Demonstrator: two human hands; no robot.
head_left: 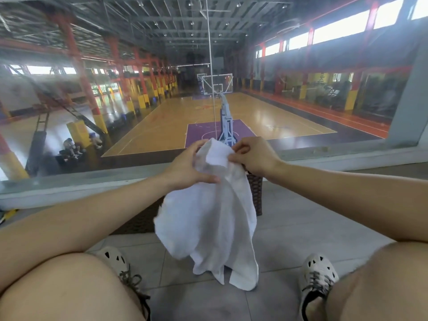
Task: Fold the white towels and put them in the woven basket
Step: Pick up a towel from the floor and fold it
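Left hand (pixel 185 166): fingers curled round the upper left edge of the white towel (pixel 208 218), thumb laid across the front. The towel is off the floor (pixel 289 223) and hangs from both hands between the knees. Its tail drops down between the two shoes; can't tell if it touches the tiles.

Right hand (pixel 253 156): fingers pinched shut on the top fold.

Woven basket (pixel 254 195): on the floor right behind the towel, against the window wall. Its inside is hidden.

Handling, my read: light, limp terry with no stiffness, so it sags and bunches anywhere unsupported. Decent friction, unlikely to slip, not fragile. Take it by two adjacent corners along one edge, pull taut, then fold.

Count in view: 1 towel, 1 basket, 2 hands.
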